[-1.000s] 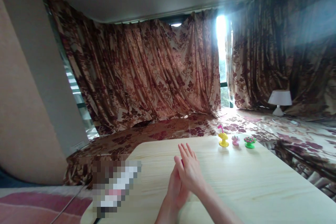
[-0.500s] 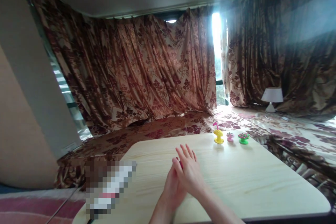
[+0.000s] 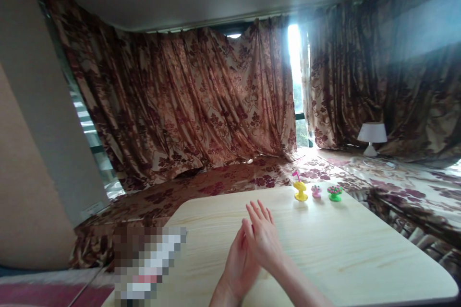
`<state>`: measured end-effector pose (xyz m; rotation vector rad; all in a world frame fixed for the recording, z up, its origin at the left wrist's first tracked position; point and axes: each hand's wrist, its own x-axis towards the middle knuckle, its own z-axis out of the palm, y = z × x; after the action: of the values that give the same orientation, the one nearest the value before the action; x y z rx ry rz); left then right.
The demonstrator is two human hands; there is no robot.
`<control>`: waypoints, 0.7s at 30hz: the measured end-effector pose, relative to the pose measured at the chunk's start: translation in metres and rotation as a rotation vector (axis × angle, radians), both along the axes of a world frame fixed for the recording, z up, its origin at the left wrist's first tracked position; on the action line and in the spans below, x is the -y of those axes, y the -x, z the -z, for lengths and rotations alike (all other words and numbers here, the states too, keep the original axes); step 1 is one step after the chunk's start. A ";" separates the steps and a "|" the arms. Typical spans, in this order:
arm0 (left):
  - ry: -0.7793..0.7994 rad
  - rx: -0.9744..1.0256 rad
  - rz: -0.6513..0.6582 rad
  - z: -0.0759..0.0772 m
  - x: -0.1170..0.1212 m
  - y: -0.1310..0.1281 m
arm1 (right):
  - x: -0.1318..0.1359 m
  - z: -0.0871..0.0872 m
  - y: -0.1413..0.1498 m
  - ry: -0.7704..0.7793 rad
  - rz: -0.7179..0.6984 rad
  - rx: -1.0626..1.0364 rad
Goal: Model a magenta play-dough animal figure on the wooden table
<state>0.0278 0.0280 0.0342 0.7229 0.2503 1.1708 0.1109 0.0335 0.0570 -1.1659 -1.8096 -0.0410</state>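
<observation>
My right hand (image 3: 265,240) lies palm-down over my left hand (image 3: 239,261), the two palms pressed together above the table. The right fingers stretch forward, slightly apart, while the left hand cups beneath them. What is between the palms is hidden. Farther back on the table stand small modelled figures: a yellow one (image 3: 300,192) with a pink stick-like piece on top, a small pink one (image 3: 316,192) with dots, and a green-based one (image 3: 335,194) with a dotted top. Neither hand touches these figures.
The pale wooden table (image 3: 345,249) has rounded corners. A blurred-out flat object (image 3: 158,264) lies at its left edge. Behind are a flower-patterned covered ledge (image 3: 230,175), patterned curtains (image 3: 216,100) and a white lamp (image 3: 372,134).
My hands stay pressed together, shifted slightly against each other. A small red bit seen between them earlier is now hidden. The view has tilted slightly.
</observation>
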 end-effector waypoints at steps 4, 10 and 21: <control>-0.084 0.115 0.106 -0.006 -0.014 0.011 | 0.008 0.027 -0.024 0.001 -0.050 0.102; -0.042 0.079 0.155 0.012 -0.016 0.009 | 0.042 0.025 0.004 0.039 -0.140 0.163; -0.028 0.089 0.066 -0.001 -0.012 0.013 | 0.029 0.013 -0.017 0.082 -0.192 0.175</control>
<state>0.0146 0.0401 0.0355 0.6969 0.1352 1.1423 0.1276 0.0043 0.0441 -1.0666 -2.0883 0.0442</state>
